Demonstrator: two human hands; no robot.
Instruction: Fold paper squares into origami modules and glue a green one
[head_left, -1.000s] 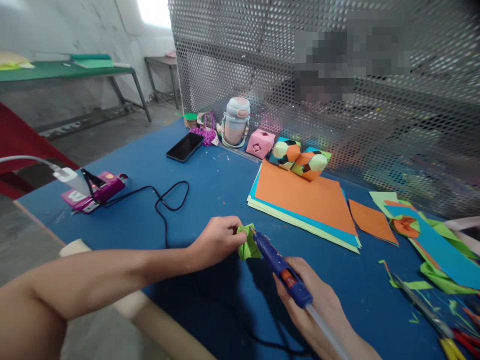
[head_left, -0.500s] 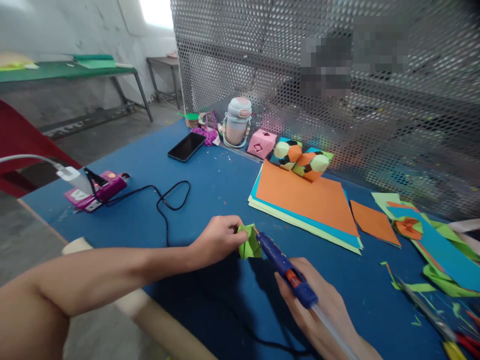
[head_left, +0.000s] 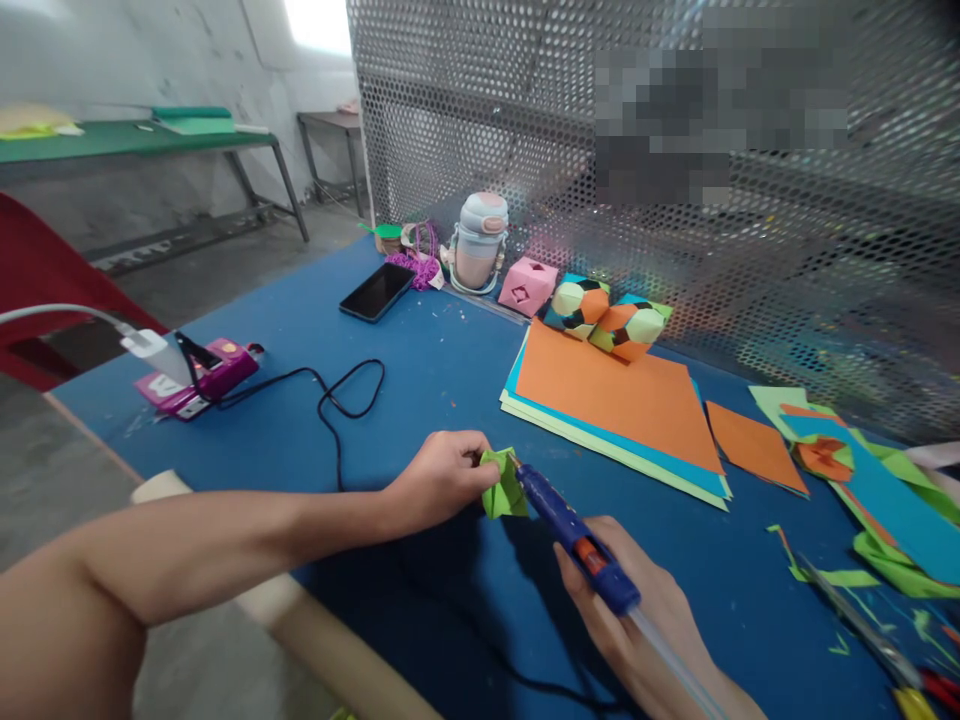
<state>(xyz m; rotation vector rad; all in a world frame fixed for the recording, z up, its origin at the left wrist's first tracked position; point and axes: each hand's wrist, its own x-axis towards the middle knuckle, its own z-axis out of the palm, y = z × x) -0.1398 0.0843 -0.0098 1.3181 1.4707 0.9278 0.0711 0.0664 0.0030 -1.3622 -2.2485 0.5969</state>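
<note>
The left hand (head_left: 439,483) pinches a folded green paper piece (head_left: 504,484) between thumb and fingers, above the blue table (head_left: 420,400). The piece is bright lime green, small and creased, with angular folds and pointed edges; its near side hangs below the fingertips, and part of it is hidden by them. The right hand (head_left: 645,610) is wrapped around a glue gun (head_left: 577,540), dark blue with an orange-red part showing in its side and a clear stick running out of its back end. The gun's nozzle is at the upper right edge of the green piece; whether they touch, I cannot tell.

Beyond the hands lies a stack of paper sheets (head_left: 615,400), orange on top, with blue and pale green edges showing below. Two patchwork paper shapes (head_left: 606,318) in orange, blue, green, cream and black sit at its far edge, next to a pink paper box (head_left: 528,286). To the right are a smaller orange sheet (head_left: 756,447), paper strips (head_left: 892,500) and scissors (head_left: 870,635).
</note>
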